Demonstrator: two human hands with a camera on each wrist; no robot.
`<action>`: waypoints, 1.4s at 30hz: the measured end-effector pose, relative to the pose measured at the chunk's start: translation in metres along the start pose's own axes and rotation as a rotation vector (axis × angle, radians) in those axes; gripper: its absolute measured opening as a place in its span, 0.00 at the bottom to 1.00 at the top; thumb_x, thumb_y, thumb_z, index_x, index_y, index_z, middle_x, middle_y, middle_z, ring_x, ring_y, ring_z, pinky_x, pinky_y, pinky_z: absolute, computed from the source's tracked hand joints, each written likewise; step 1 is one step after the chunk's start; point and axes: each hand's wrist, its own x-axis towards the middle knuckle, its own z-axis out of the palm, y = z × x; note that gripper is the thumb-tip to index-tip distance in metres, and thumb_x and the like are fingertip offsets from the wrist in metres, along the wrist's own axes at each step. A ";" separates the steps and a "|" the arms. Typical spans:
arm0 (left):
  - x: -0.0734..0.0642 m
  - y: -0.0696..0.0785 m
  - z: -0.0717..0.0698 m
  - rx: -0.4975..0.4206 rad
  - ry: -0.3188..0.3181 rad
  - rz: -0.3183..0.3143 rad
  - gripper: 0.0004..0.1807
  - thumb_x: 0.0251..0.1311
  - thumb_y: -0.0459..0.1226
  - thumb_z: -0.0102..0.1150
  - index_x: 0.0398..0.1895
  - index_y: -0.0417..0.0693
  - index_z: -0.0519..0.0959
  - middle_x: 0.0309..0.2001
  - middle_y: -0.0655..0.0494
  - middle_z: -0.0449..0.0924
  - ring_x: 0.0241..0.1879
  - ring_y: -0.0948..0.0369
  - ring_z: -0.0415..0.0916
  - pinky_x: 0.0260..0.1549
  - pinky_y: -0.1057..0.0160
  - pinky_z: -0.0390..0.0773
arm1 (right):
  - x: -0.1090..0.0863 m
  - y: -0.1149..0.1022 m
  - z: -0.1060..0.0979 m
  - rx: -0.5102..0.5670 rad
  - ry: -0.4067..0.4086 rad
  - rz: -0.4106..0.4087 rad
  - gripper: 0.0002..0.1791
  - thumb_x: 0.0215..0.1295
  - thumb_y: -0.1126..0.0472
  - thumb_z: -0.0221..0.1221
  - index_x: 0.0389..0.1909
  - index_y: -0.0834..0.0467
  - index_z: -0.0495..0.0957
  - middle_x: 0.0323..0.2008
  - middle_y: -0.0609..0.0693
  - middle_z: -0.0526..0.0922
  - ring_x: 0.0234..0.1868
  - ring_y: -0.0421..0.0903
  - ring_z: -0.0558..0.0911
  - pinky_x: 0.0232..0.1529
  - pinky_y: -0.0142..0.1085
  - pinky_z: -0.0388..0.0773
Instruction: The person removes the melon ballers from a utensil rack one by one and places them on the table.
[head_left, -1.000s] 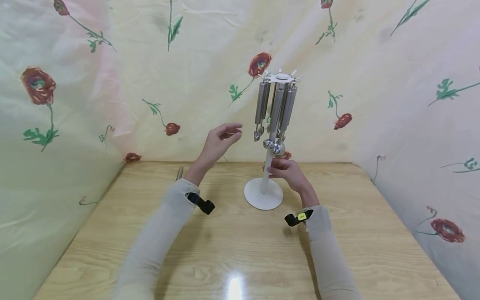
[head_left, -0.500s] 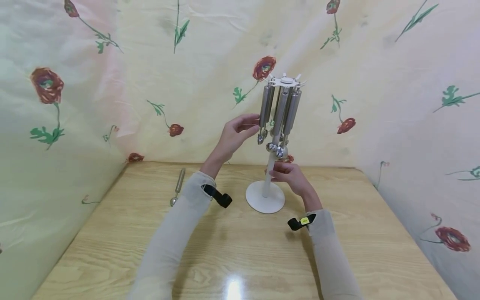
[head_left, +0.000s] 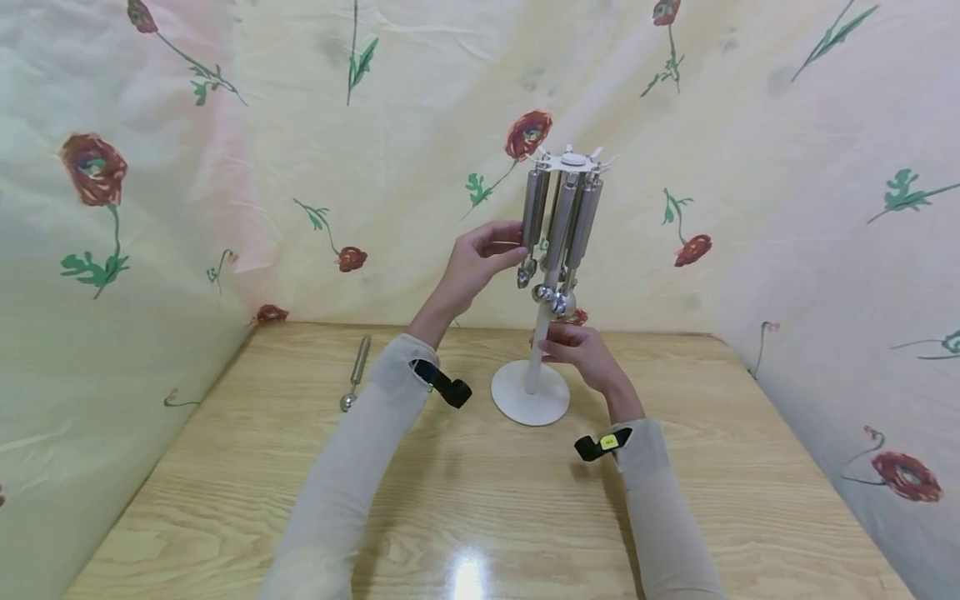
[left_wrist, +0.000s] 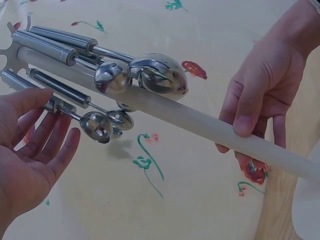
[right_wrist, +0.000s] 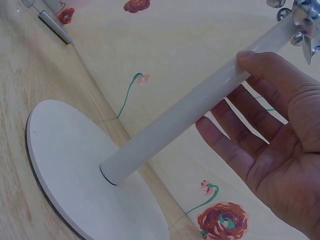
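Observation:
A white stand (head_left: 531,392) with a round base, an upright pole and a hooked top stands on the table. Several steel melon ballers (head_left: 561,221) of differing bowl size hang from its hooks. At the left of the stand, my left hand (head_left: 478,260) pinches the handle of one hanging melon baller (left_wrist: 96,126) near its lower end. Lower down, my right hand (head_left: 581,354) grips the pole (right_wrist: 175,117) between thumb and fingers, just above the base. The far sides of the rear ballers are partly hidden.
One more melon baller (head_left: 357,373) lies on the wooden table (head_left: 480,483), left of the stand. A flowered cloth (head_left: 420,167) hangs behind and along both sides of the table.
My left hand has moved right and slightly up from beside the stand to the hanging melon baller and taken hold of its handle. My right hand keeps its grip on the pole.

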 end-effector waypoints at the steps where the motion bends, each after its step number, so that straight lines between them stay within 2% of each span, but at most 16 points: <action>1: 0.000 0.000 0.001 0.002 0.003 -0.004 0.21 0.66 0.32 0.65 0.62 0.40 0.78 0.57 0.42 0.82 0.55 0.54 0.81 0.57 0.60 0.83 | -0.001 0.000 0.000 -0.005 -0.002 -0.005 0.24 0.72 0.66 0.61 0.62 0.76 0.72 0.56 0.68 0.83 0.48 0.39 0.87 0.52 0.39 0.86; 4: 0.002 0.000 0.002 0.009 0.008 -0.008 0.21 0.66 0.32 0.65 0.62 0.40 0.78 0.56 0.42 0.82 0.54 0.54 0.81 0.55 0.60 0.83 | -0.003 0.000 0.000 -0.008 0.000 -0.016 0.24 0.71 0.65 0.62 0.62 0.75 0.74 0.50 0.55 0.88 0.48 0.39 0.87 0.51 0.39 0.86; 6: 0.002 0.001 0.002 0.013 0.012 -0.007 0.21 0.66 0.32 0.65 0.62 0.39 0.79 0.56 0.42 0.82 0.53 0.54 0.81 0.55 0.61 0.84 | -0.003 0.000 0.000 -0.008 -0.004 -0.023 0.24 0.70 0.65 0.62 0.62 0.74 0.74 0.48 0.49 0.88 0.48 0.40 0.87 0.51 0.39 0.86; 8: 0.003 0.001 0.003 0.021 0.014 0.000 0.20 0.66 0.32 0.65 0.61 0.39 0.79 0.55 0.42 0.83 0.52 0.54 0.81 0.54 0.61 0.84 | -0.004 0.001 0.000 0.002 -0.003 -0.029 0.23 0.70 0.65 0.62 0.61 0.74 0.75 0.49 0.52 0.88 0.48 0.40 0.87 0.51 0.39 0.87; 12: 0.002 0.002 0.004 0.038 0.016 0.010 0.20 0.67 0.33 0.65 0.61 0.40 0.79 0.54 0.42 0.83 0.51 0.54 0.82 0.53 0.61 0.84 | -0.004 0.002 0.000 0.009 -0.012 -0.037 0.23 0.71 0.66 0.61 0.61 0.75 0.74 0.55 0.67 0.83 0.48 0.40 0.87 0.51 0.39 0.87; 14: 0.002 0.001 0.004 0.040 0.019 0.014 0.20 0.67 0.33 0.65 0.60 0.40 0.80 0.54 0.42 0.84 0.51 0.54 0.82 0.53 0.61 0.84 | -0.005 0.002 0.000 0.011 -0.014 -0.036 0.23 0.71 0.66 0.61 0.62 0.76 0.73 0.56 0.69 0.82 0.49 0.39 0.87 0.51 0.39 0.87; 16: 0.002 0.001 0.005 0.040 0.023 0.016 0.19 0.66 0.33 0.65 0.60 0.40 0.80 0.53 0.42 0.84 0.51 0.54 0.82 0.53 0.61 0.84 | -0.005 0.001 0.000 0.012 -0.016 -0.033 0.24 0.71 0.66 0.61 0.62 0.76 0.72 0.55 0.66 0.83 0.49 0.39 0.87 0.51 0.39 0.87; 21: 0.002 0.003 0.005 0.021 0.029 0.016 0.20 0.66 0.32 0.65 0.60 0.39 0.80 0.53 0.42 0.84 0.50 0.55 0.82 0.53 0.61 0.84 | -0.006 0.001 0.000 0.021 -0.015 -0.025 0.24 0.71 0.66 0.61 0.62 0.77 0.72 0.49 0.49 0.87 0.49 0.39 0.87 0.51 0.38 0.86; 24: 0.002 0.006 0.006 0.003 0.029 0.025 0.20 0.66 0.31 0.65 0.60 0.38 0.79 0.53 0.41 0.83 0.48 0.55 0.83 0.53 0.60 0.85 | -0.005 0.002 -0.001 0.017 -0.010 -0.026 0.23 0.71 0.67 0.60 0.62 0.76 0.73 0.47 0.43 0.88 0.49 0.38 0.87 0.51 0.37 0.86; 31: 0.000 0.013 0.004 -0.011 0.046 0.061 0.19 0.66 0.30 0.64 0.59 0.36 0.79 0.51 0.40 0.83 0.46 0.59 0.83 0.52 0.59 0.86 | -0.004 0.002 -0.001 0.003 -0.002 -0.019 0.23 0.71 0.65 0.61 0.62 0.74 0.74 0.46 0.40 0.88 0.49 0.39 0.87 0.51 0.37 0.86; 42: -0.006 0.012 -0.010 0.006 0.067 0.049 0.19 0.65 0.29 0.65 0.59 0.36 0.80 0.50 0.44 0.83 0.44 0.60 0.82 0.50 0.60 0.86 | -0.001 0.003 -0.001 0.000 0.002 -0.022 0.22 0.71 0.66 0.61 0.61 0.74 0.75 0.47 0.43 0.88 0.48 0.39 0.87 0.51 0.38 0.87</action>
